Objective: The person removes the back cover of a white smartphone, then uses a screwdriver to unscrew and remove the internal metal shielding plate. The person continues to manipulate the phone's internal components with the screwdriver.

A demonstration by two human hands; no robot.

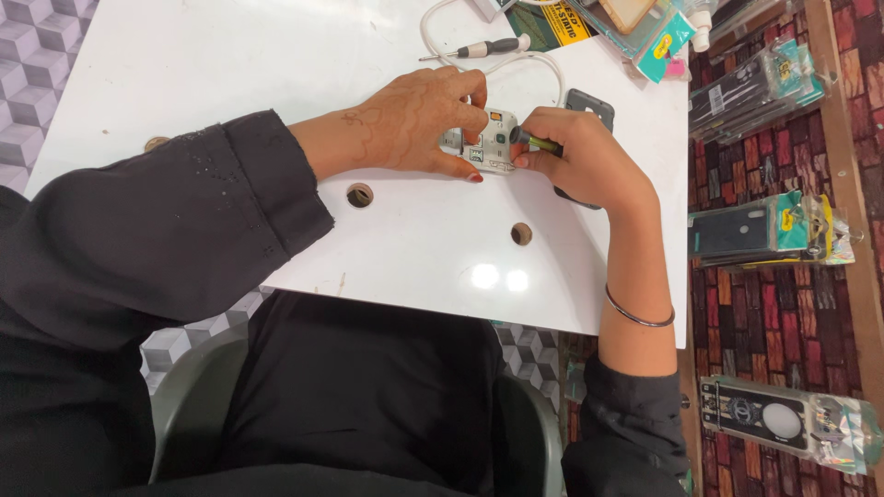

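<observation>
Near the upper middle of the frame, the left hand point(419, 120) grips a small opened phone point(486, 143) lying on the white desk point(276, 55), fingers over its top and thumb at its lower edge. Just right of it, the right hand point(580, 156) is closed around a green-handled tool point(537, 141) whose tip touches the phone. A black-handled screwdriver point(488, 47) and a white cable point(543, 61) lie above, apart.
</observation>
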